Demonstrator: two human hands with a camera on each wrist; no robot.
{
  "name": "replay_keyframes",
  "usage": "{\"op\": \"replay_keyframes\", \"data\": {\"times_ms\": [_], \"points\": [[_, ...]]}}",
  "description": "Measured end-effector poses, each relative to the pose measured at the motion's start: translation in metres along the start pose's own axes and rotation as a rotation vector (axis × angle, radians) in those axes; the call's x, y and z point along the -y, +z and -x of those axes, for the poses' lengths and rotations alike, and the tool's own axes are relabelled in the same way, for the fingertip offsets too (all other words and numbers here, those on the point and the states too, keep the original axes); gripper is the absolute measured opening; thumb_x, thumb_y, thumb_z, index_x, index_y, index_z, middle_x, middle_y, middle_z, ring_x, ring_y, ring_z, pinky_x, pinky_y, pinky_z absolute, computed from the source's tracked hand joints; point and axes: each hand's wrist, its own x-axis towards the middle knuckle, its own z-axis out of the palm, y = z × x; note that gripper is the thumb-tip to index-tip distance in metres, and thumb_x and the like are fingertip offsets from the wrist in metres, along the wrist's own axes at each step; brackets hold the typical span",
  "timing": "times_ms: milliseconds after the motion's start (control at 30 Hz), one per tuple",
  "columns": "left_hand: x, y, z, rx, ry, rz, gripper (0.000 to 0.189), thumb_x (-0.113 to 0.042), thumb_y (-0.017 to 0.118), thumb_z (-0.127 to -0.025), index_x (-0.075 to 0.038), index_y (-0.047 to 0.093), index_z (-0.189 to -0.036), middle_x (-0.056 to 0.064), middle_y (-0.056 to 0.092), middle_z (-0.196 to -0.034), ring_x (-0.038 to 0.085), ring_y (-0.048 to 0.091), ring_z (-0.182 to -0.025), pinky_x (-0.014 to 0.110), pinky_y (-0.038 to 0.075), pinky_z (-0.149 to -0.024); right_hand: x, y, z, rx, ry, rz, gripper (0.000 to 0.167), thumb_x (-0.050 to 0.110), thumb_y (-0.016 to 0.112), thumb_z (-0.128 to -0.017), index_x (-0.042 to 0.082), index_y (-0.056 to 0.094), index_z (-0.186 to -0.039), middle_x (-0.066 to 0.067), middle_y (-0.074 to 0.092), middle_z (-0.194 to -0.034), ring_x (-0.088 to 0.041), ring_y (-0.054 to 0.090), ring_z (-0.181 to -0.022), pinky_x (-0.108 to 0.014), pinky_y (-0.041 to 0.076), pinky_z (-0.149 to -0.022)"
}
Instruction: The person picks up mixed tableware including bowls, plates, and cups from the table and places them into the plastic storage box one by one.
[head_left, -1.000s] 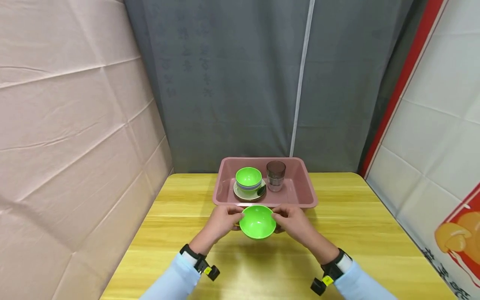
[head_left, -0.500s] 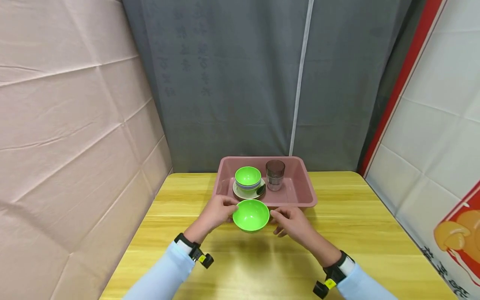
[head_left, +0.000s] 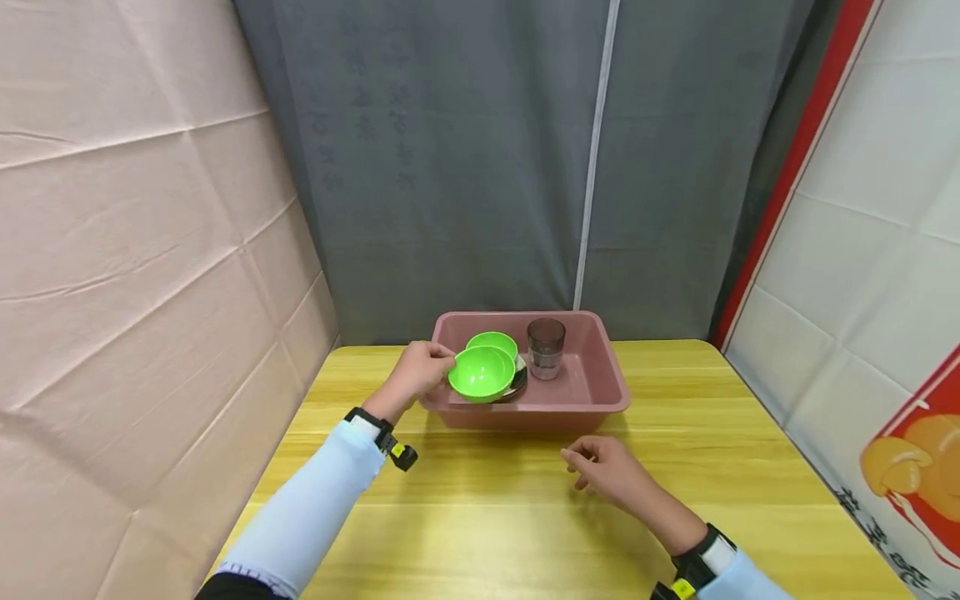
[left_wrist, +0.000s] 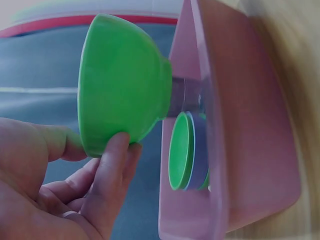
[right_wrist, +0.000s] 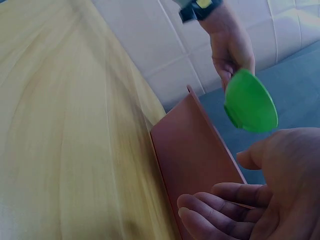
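My left hand pinches the rim of a green bowl, thumb inside and fingers beneath, as the left wrist view shows. The bowl is held above the front left of a pink bin, over another green bowl. That second bowl tops a stack with a bluish-grey bowl under it. Past the held bowl's right side, a plate and a dark spoon partly show. My right hand holds nothing, its fingers loosely curled, in front of the bin to the right.
A dark tinted drinking glass stands in the bin, right of the bowls. The bin sits at the back of a wooden table, before a grey curtain. Cloth walls flank the table.
Both hands held the green bowl at first. My right hand let go and drew back to the right, while my left carried the bowl forward and left over the bin.
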Motion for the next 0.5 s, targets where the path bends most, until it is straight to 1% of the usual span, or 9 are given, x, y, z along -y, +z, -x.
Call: {"op": "replay_keyframes", "data": {"times_ms": [33,100,200,233,267,300,400,500], "points": [[-0.001,-0.001,-0.006,-0.012,-0.004,-0.009,0.022,-0.017,0.067,-0.106,-0.004,0.081,-0.118,0.013,0.075,-0.107,0.025,0.067,-0.077,0.028,0.052,-0.06,-0.001,0.0,0.0,0.003,0.003,-0.001,0.028,0.032,0.069,-0.111,0.005,0.077,-0.11,-0.013,0.074,-0.102,-0.024,0.075,-0.079,-0.046,0.065,-0.07],[-0.001,-0.001,-0.018,-0.027,-0.014,-0.023,0.022,-0.019,0.066,-0.106,-0.006,0.081,-0.117,0.012,0.075,-0.106,0.025,0.068,-0.079,0.028,0.052,-0.061,-0.002,0.001,0.001,0.01,0.004,-0.003,0.029,0.032,0.07,-0.111,0.005,0.077,-0.11,-0.013,0.074,-0.102,-0.024,0.075,-0.079,-0.046,0.065,-0.069],[-0.002,0.002,-0.037,-0.048,-0.032,-0.028,0.022,-0.019,0.064,-0.107,-0.006,0.08,-0.114,0.012,0.075,-0.109,0.028,0.074,-0.087,0.031,0.06,-0.07,-0.003,0.003,0.003,0.01,-0.001,-0.01,0.029,0.031,0.07,-0.111,0.003,0.076,-0.11,-0.013,0.074,-0.1,-0.025,0.075,-0.078,-0.046,0.064,-0.067],[-0.003,0.004,-0.043,-0.055,-0.037,-0.024,0.022,-0.019,0.064,-0.107,-0.006,0.08,-0.113,0.012,0.074,-0.111,0.028,0.076,-0.093,0.032,0.063,-0.075,-0.003,0.003,0.003,0.009,-0.002,-0.014,0.028,0.031,0.07,-0.111,0.003,0.076,-0.109,-0.012,0.073,-0.1,-0.025,0.074,-0.078,-0.046,0.064,-0.067],[-0.003,0.007,-0.05,-0.062,-0.038,-0.017,0.021,-0.018,0.064,-0.107,-0.005,0.08,-0.112,0.012,0.073,-0.113,0.028,0.077,-0.098,0.034,0.065,-0.08,-0.003,0.004,0.004,0.007,-0.004,-0.016,0.028,0.03,0.07,-0.111,0.003,0.076,-0.109,-0.012,0.073,-0.1,-0.025,0.074,-0.078,-0.046,0.064,-0.066],[-0.004,0.01,-0.057,-0.071,-0.043,-0.014,0.021,-0.017,0.064,-0.107,-0.004,0.08,-0.11,0.012,0.072,-0.114,0.029,0.078,-0.099,0.035,0.066,-0.082,-0.003,0.004,0.004,0.004,-0.005,-0.02,0.028,0.03,0.07,-0.111,0.003,0.076,-0.109,-0.013,0.073,-0.099,-0.026,0.074,-0.078,-0.047,0.064,-0.066],[-0.004,0.018,-0.074,-0.097,-0.058,-0.001,0.02,-0.015,0.064,-0.107,-0.002,0.08,-0.11,0.013,0.073,-0.116,0.03,0.079,-0.1,0.036,0.067,-0.084,-0.004,0.004,0.006,0.0,-0.01,-0.029,0.027,0.028,0.07,-0.111,0.002,0.076,-0.109,-0.013,0.074,-0.1,-0.027,0.074,-0.078,-0.048,0.064,-0.066],[-0.004,0.025,-0.088,-0.121,-0.072,-0.014,0.021,-0.014,0.066,-0.107,0.0,0.081,-0.112,0.016,0.075,-0.117,0.032,0.081,-0.101,0.037,0.067,-0.082,-0.005,0.004,0.008,0.001,-0.018,-0.034,0.027,0.028,0.07,-0.111,0.002,0.076,-0.109,-0.014,0.074,-0.1,-0.03,0.075,-0.079,-0.048,0.064,-0.066]]}}
